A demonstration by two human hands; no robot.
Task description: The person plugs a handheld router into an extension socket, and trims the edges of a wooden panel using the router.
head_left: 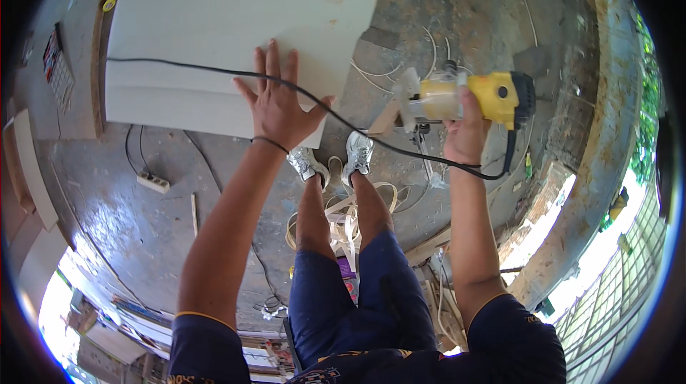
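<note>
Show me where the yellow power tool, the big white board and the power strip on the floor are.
yellow power tool (493, 95), head view, on its yellow body.
white board (214, 20), head view, on its bare face.
power strip (153, 182), head view, on its middle.

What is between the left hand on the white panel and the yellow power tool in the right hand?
In the head view, a black power cord crosses that stretch, passing over the left hand toward the yellow trimmer; below it lie bare concrete floor and thin white strips.
</note>
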